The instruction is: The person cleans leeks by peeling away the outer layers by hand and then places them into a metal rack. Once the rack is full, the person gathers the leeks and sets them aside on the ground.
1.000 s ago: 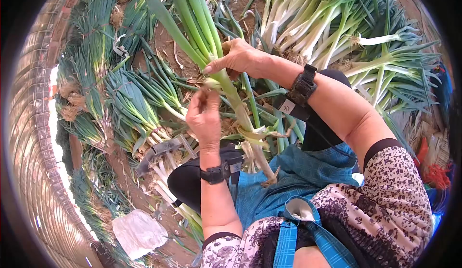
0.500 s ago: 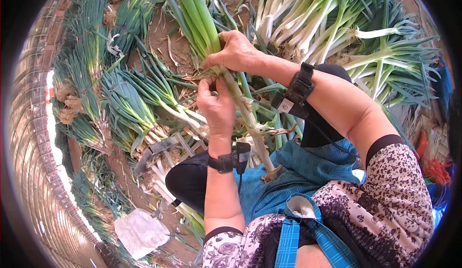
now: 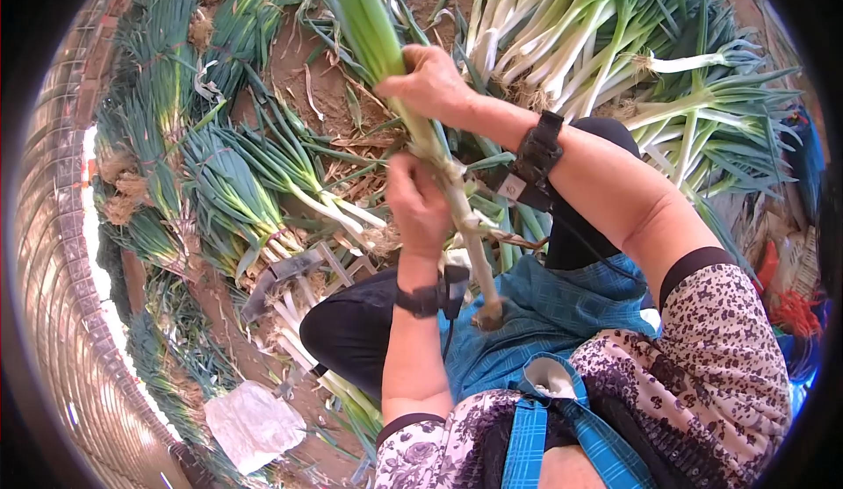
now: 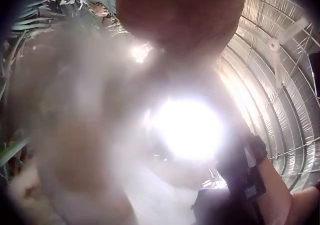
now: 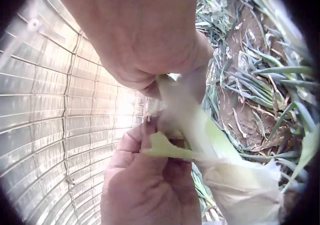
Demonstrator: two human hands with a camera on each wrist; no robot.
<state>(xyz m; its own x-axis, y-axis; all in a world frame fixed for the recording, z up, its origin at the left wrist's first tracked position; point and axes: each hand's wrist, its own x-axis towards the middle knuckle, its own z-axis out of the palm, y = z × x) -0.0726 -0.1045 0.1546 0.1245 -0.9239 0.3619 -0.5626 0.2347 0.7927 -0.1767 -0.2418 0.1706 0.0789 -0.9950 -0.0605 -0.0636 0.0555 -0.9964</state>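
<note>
A long green onion (image 3: 474,256) slants across the lap, leaves up and root end over the blue apron. Its stalk is held just below the green leaves by my right hand (image 3: 430,85). Lower down, my left hand (image 3: 420,206) is beside the stalk with curled fingers. In the right wrist view, my left hand (image 5: 150,185) pinches a pale green strip of outer layer (image 5: 167,147), while my right hand (image 5: 145,45) grips the stalk (image 5: 197,122) above it. Loose papery skin (image 5: 245,185) hangs around the stalk there. Glare and blur hide most of the left wrist view.
Piled green onions with white stalks (image 3: 544,50) lie at the upper right. Tied bundles (image 3: 233,182) cover the ground at left. A metal-framed object (image 3: 285,278) stands by the left knee, and a white sheet (image 3: 255,426) lies at the lower left.
My left hand has moved down along the stalk and a little to the right, pulling outer layers away from beneath my right hand. My right hand still holds the stalk.
</note>
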